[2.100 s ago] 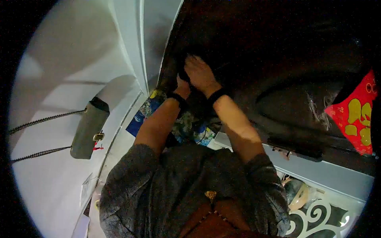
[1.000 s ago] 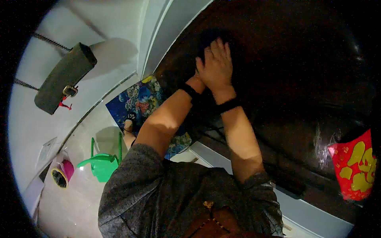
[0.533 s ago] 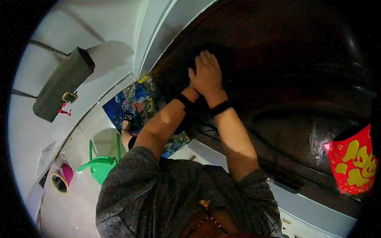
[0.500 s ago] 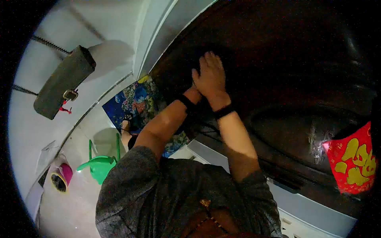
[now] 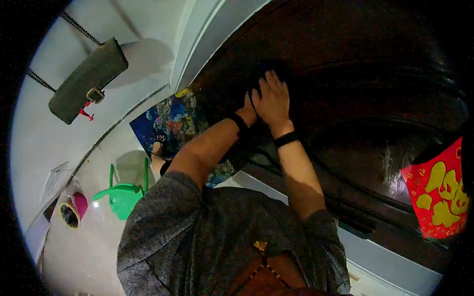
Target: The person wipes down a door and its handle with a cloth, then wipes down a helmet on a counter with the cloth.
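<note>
Near left, a pink, yellow-rimmed container with unclear dark contents stands near a green plastic item. Beyond, a foot is on the patterned mat. Farther, the right hand, extended, overlaps the left hand, against the dark door; the left's opening and either's grip are unclear. Red paper hangs right.

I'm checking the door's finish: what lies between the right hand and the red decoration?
Dark door surface, with pale streaks beside the decoration, in the head view.
</note>
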The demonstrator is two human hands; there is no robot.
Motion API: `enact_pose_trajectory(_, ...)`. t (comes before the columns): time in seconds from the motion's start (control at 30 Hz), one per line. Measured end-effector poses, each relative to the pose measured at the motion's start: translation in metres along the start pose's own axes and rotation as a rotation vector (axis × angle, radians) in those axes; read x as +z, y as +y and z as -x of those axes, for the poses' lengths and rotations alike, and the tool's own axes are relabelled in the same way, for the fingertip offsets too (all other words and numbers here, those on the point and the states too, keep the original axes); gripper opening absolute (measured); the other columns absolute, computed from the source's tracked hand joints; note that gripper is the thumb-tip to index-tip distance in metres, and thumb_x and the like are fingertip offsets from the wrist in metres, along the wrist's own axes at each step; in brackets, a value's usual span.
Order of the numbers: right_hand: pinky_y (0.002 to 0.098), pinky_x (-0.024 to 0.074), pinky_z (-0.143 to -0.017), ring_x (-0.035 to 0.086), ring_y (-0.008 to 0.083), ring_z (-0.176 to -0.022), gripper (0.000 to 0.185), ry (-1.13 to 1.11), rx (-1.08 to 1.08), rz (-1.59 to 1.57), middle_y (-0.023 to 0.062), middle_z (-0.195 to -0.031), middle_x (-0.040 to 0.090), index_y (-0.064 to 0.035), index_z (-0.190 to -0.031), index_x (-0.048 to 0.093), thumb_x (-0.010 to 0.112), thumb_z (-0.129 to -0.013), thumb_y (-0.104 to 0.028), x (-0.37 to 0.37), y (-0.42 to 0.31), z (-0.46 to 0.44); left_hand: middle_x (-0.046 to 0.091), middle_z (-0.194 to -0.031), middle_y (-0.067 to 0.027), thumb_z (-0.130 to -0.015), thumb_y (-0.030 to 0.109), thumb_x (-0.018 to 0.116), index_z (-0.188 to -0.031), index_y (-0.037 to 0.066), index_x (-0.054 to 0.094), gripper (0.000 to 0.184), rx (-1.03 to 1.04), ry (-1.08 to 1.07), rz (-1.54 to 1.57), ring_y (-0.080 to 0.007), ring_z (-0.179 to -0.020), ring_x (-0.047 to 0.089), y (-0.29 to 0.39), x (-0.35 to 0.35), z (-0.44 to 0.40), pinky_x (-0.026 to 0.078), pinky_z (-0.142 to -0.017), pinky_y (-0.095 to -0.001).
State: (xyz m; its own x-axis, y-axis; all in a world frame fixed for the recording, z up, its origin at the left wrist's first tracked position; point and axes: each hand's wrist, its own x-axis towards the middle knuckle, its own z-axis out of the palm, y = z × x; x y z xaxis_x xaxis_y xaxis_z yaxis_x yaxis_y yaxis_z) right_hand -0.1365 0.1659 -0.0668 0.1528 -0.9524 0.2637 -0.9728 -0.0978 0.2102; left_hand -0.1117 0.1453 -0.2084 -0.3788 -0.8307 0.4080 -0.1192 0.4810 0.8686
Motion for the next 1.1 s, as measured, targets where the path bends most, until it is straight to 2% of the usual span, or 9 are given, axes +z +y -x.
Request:
enact_pose_trajectory(0.2,0.0501,0.0386,-0.108,0.050,0.0326,-0.130,0.041,-0.075,0.084,-0.188,0.0165,-0.134,0.059,-0.0018,-0.114,0.069,0.058,-0.091,-0.034,0.078,-0.014,-0.002,0.059,-0.120,-0.0125,-0.093,0.024,0.054,-0.119,0.009,0.059,0.031,-0.100,-0.039,-0.008,-0.0305,-0.109,0.055,-0.066,-0.008,0.019,0.042,-0.090,-0.0412)
enact_pose_trajectory(0.27,0.0481,0.0457,-0.100,0.058,0.0357,-0.118,0.039,-0.133,0.179,-0.464,0.0186,-0.126,0.063,-0.0028,-0.109,0.070,0.057,-0.093,-0.036,0.100,-0.016,-0.008,0.059,-0.119,-0.0125,-0.093,0.024,0.055,-0.118,0.008,0.059,0.030,-0.124,-0.035,-0.017,-0.0306,-0.108,0.056,-0.081,-0.014,0.018,0.043,-0.089,-0.0412)
enact_pose_trajectory(0.3,0.0481,0.0457,-0.100,0.058,0.0357,-0.118,0.039,-0.128,0.178,-0.466,0.0186,-0.126,0.063,-0.0028,-0.109,0.070,0.057,-0.093,-0.036,0.106,-0.015,-0.018,0.060,-0.118,-0.0125,-0.092,0.024,0.055,-0.118,0.008,0.060,0.030,-0.127,-0.021,-0.025,-0.0307,-0.108,0.056,-0.084,-0.016,0.014,0.043,-0.089,-0.0412)
enact_pose_trajectory(0.37,0.0484,0.0516,-0.086,0.065,0.0395,-0.099,0.039,-0.016,0.226,-0.498,0.0204,-0.109,0.069,-0.0036,-0.105,0.070,0.052,-0.097,-0.037,0.113,-0.013,-0.033,0.060,-0.117,-0.0126,-0.092,0.024,0.055,-0.117,0.008,0.060,0.030,-0.128,0.018,-0.041,-0.0309,-0.107,0.057,-0.087,-0.021,0.001,0.044,-0.088,-0.0412)
enact_pose_trajectory(0.47,0.0494,0.0528,-0.076,0.065,0.0414,-0.086,0.039,-0.110,0.359,-0.385,0.0217,-0.094,0.070,-0.0034,-0.098,0.070,0.048,-0.099,-0.036,0.109,-0.009,-0.075,0.061,-0.115,-0.0127,-0.091,0.023,0.056,-0.115,0.008,0.061,0.029,-0.087,0.104,-0.076,-0.0311,-0.105,0.058,-0.076,-0.037,-0.036,0.045,-0.086,-0.0412)
enact_pose_trajectory(0.6,0.0493,0.0525,-0.076,0.065,0.0412,-0.085,0.039,0.000,0.476,-0.579,0.0215,-0.092,0.070,-0.0038,-0.093,0.070,0.047,-0.099,-0.035,0.105,-0.007,-0.103,0.063,-0.113,-0.0128,-0.091,0.023,0.057,-0.113,0.008,0.063,0.028,-0.020,0.143,-0.121,-0.0314,-0.103,0.059,-0.079,-0.057,-0.061,0.046,-0.084,-0.0411)
enact_pose_trajectory(0.67,0.0484,0.0533,-0.075,0.066,0.0400,-0.083,0.036,-0.010,0.489,-0.396,0.0192,-0.093,0.071,-0.0053,-0.090,0.071,0.048,-0.098,-0.033,0.107,-0.010,-0.108,0.063,-0.112,-0.0128,-0.090,0.023,0.057,-0.112,0.008,0.063,0.027,-0.011,0.136,-0.138,-0.0316,-0.102,0.059,-0.084,-0.067,-0.060,0.046,-0.083,-0.0411)
enact_pose_trajectory(1.0,0.0479,0.0544,-0.074,0.068,0.0374,-0.080,0.030,0.096,0.569,-0.269,0.0205,-0.090,0.071,-0.0057,-0.095,0.071,0.051,-0.095,-0.028,0.127,-0.023,-0.109,0.067,-0.106,-0.0131,-0.088,0.022,0.059,-0.107,0.008,0.067,0.025,0.088,0.131,-0.178,-0.0323,-0.097,0.063,-0.105,-0.082,-0.072,0.049,-0.078,-0.0411)
enact_pose_trajectory(1.1,0.0485,0.0535,-0.070,0.067,0.0386,-0.077,0.032,0.178,0.761,-0.479,0.0207,-0.085,0.070,-0.0039,-0.087,0.071,0.052,-0.094,-0.029,0.136,-0.027,-0.110,0.068,-0.104,-0.0131,-0.088,0.022,0.060,-0.106,0.008,0.068,0.024,0.132,0.148,-0.186,-0.0325,-0.096,0.064,-0.112,-0.083,-0.075,0.050,-0.077,-0.0410)
